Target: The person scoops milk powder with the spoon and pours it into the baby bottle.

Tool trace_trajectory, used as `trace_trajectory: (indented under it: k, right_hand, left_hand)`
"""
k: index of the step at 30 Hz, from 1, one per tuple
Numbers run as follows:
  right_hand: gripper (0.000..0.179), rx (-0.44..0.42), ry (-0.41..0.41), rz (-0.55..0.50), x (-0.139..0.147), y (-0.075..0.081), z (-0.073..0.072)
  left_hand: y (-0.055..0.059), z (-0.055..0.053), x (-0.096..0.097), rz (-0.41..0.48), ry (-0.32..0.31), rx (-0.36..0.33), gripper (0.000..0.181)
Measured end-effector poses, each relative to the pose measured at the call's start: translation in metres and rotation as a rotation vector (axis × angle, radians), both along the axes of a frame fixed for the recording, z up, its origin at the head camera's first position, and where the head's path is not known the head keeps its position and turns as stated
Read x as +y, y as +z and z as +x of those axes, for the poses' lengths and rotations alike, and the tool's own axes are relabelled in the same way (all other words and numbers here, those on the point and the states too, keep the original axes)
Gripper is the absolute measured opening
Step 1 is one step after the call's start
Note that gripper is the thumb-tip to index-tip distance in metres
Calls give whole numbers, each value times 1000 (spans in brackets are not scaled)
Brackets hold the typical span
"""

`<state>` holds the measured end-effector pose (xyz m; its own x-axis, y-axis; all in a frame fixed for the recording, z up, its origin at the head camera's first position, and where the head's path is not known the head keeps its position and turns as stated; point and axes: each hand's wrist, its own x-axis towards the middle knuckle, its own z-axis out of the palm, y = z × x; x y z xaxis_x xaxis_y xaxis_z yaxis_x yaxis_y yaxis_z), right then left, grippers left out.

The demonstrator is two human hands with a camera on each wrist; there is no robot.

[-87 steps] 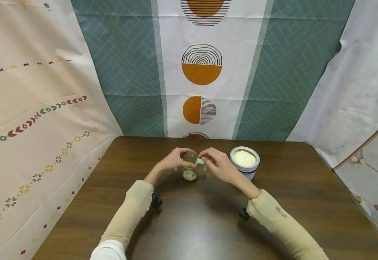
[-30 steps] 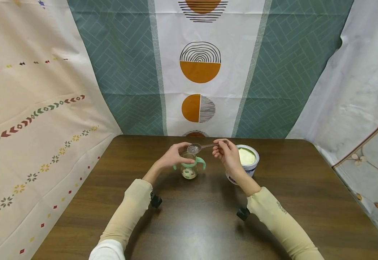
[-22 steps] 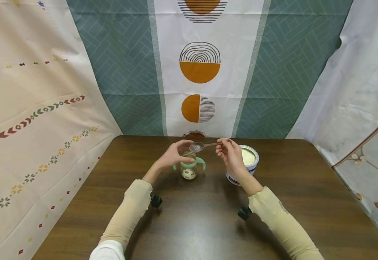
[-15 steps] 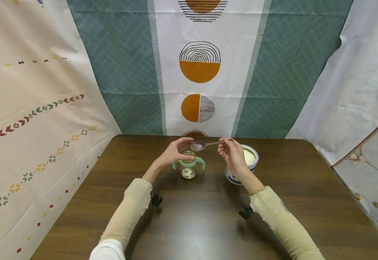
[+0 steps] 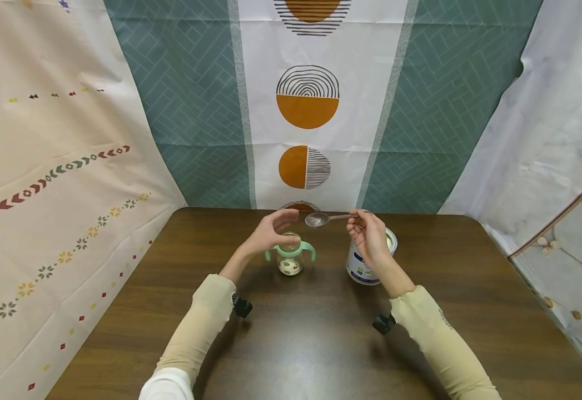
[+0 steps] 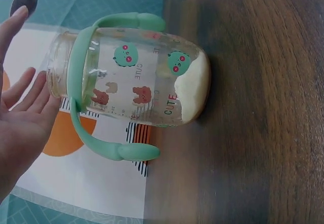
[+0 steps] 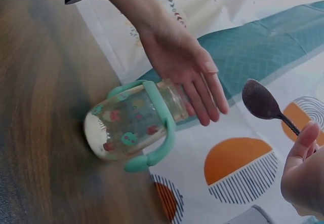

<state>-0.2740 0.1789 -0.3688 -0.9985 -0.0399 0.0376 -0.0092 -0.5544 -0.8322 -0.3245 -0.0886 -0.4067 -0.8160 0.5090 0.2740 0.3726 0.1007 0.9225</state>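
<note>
A clear baby bottle with a mint-green two-handled ring stands upright on the table. White powder lies in its bottom, and its mouth is uncovered. My left hand is at the bottle's neck, fingers spread and nearly straight, thumb apart from them. My right hand pinches the handle of a translucent brownish spoon. The spoon's bowl is up in the air, to the right of the bottle's mouth and above it; a little powder residue seems to cling to it.
An open can of pale powder stands right of the bottle, partly hidden behind my right hand. The brown wooden table ends at a patterned cloth backdrop close behind the bottle.
My right hand was at the bottle's mouth; it has moved right and up with the spoon, whose bowl has come away from over the bottle. My left hand's fingers have spread slightly.
</note>
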Motion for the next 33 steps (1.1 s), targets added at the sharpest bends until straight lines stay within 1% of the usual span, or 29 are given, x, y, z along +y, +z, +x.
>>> trace_trajectory:
  k: [4,8,13,16,20,24,29,33]
  right_hand:
    - [34,-13,-14,-29,7,3,-1]
    - [33,-14,-20,-45,14,5,-1]
    - [36,-17,-31,-48,20,7,-1]
    - [38,-22,-47,-70,23,9,-1]
    - [39,-24,-57,-91,27,10,-1]
    - [38,-38,-74,-89,32,11,-1]
    - [37,-54,-101,-102,40,14,-2]
    - [38,-58,-99,-122,45,15,-2]
  left_hand:
    - [1,0,2,3,30,30,61]
    - [0,-1,4,-4,31,50,61]
    - [1,-1,8,-5,25,41,60]
    - [4,-1,10,-2,21,32,58]
    - [6,1,13,-6,7,25,58]
    - [8,3,16,-18,-4,27,59]
    - [10,6,19,-5,-49,27,64]
    - [10,7,21,-2,-69,20,65]
